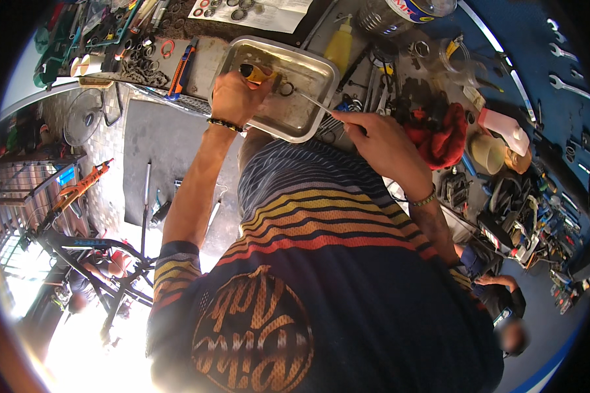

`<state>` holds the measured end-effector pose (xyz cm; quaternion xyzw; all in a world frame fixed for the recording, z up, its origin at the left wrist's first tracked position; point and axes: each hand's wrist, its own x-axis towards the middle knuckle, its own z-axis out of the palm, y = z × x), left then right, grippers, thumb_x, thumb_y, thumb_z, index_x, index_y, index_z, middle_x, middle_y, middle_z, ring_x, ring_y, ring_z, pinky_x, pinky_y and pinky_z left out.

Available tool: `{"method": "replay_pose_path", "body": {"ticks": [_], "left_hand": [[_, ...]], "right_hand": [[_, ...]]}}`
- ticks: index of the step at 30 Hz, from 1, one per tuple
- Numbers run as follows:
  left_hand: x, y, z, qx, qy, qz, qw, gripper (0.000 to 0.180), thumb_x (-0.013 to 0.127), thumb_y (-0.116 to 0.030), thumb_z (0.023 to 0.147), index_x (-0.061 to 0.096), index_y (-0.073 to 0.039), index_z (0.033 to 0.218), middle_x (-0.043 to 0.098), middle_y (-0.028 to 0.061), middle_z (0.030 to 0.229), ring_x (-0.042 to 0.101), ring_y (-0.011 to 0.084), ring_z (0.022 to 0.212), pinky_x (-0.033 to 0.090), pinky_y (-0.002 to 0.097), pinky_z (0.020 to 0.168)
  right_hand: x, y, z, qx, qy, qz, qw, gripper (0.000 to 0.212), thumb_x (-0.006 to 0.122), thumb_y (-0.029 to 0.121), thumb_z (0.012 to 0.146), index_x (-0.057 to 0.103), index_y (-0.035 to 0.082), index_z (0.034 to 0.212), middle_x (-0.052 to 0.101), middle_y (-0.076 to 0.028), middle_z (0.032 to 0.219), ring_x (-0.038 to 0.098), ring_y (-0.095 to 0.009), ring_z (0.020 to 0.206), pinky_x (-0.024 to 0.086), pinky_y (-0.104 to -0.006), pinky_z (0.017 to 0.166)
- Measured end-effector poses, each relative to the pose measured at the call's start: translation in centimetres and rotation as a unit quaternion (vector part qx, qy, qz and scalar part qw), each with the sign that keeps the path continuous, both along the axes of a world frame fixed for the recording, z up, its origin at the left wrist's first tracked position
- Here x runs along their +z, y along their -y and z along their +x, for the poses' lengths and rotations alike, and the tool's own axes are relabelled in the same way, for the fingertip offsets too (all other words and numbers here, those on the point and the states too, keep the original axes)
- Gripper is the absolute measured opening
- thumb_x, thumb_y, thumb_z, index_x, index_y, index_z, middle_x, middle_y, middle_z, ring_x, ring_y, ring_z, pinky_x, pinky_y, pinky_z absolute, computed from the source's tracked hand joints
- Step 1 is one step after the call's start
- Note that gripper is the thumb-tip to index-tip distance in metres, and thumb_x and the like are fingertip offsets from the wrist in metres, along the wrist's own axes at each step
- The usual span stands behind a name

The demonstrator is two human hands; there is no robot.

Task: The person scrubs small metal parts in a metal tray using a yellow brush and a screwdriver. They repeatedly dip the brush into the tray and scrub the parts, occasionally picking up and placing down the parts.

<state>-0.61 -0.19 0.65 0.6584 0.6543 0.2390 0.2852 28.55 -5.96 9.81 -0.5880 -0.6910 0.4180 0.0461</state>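
A shallow metal tray (pixel 301 131) lies on the workbench in front of me. Over its left part, my left hand (pixel 236 98) is closed around a yellow and black piece (pixel 257 73), partly covered by the fingers; its kind is hard to make out. At the tray's right edge, my right hand (pixel 377 137) grips a thin metal rod-like tool (pixel 316 102). The tool's far end points left into the tray, and its handle is hidden in my fingers. Close to that tip, a small dark ring (pixel 286 88) rests on the tray's bottom.
Behind the tray stand a yellow squeeze bottle (pixel 339 46) and a large clear jug (pixel 400 14). An orange and blue cutter (pixel 182 69) lies to its left, a red cloth (pixel 439 134) to its right. Wrenches (pixel 564 84) hang at far right; a bicycle frame (pixel 105 255) stands left. Other people are nearby.
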Motion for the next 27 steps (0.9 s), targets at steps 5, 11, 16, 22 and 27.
{"method": "replay_pose_path", "body": {"ticks": [5,11,16,22,27], "left_hand": [[-1.1,-0.8,-1.7,0.053,0.184,-0.152,0.970,0.023,0.085,-0.015,0.094,0.082,-0.003,0.112,0.082,0.0087,0.092,0.078,0.0145,0.080,0.065,0.0299,0.073],[-3.5,-0.5,-4.4,0.104,0.406,-0.228,0.879,0.030,0.082,-0.010,0.095,0.076,0.006,0.120,0.080,0.0188,0.103,0.080,0.0255,0.084,0.070,0.0344,0.074],[-2.8,-0.3,-4.7,0.152,0.393,-0.212,0.882,0.027,0.082,-0.010,0.096,0.076,0.006,0.118,0.080,0.0185,0.102,0.080,0.0238,0.080,0.069,0.0311,0.071],[-0.8,0.8,-3.4,0.071,0.190,-0.082,0.976,0.021,0.085,-0.022,0.092,0.084,-0.009,0.108,0.083,0.0103,0.090,0.080,0.0160,0.079,0.064,0.0310,0.070],[-0.1,1.1,-0.7,-0.029,0.012,0.051,0.998,0.021,0.082,-0.025,0.090,0.083,-0.015,0.109,0.079,0.0178,0.088,0.077,0.0359,0.080,0.062,0.0412,0.073]], "right_hand": [[1.1,-0.5,-0.7,0.008,0.036,-0.041,0.998,0.034,0.059,0.020,0.106,0.074,0.014,0.136,0.077,-0.022,0.106,0.074,-0.038,0.088,0.056,-0.0433,0.084],[-0.3,-0.9,-2.0,0.017,-0.034,0.005,0.999,0.033,0.060,0.020,0.106,0.074,0.013,0.135,0.075,-0.025,0.104,0.073,-0.040,0.087,0.056,-0.0454,0.082],[-2.2,-1.7,-3.5,0.018,-0.022,0.042,0.999,0.032,0.060,0.017,0.100,0.079,0.011,0.126,0.075,-0.025,0.104,0.073,-0.043,0.094,0.058,-0.0513,0.086],[-2.3,-1.2,-3.9,0.029,-0.006,0.064,0.997,0.029,0.061,0.017,0.099,0.080,0.012,0.121,0.075,-0.025,0.095,0.073,-0.044,0.090,0.059,-0.0527,0.084],[-1.5,-0.4,-3.3,0.039,0.029,0.050,0.998,0.031,0.063,0.015,0.102,0.078,0.014,0.129,0.075,-0.024,0.103,0.073,-0.042,0.090,0.057,-0.0488,0.081]]}}
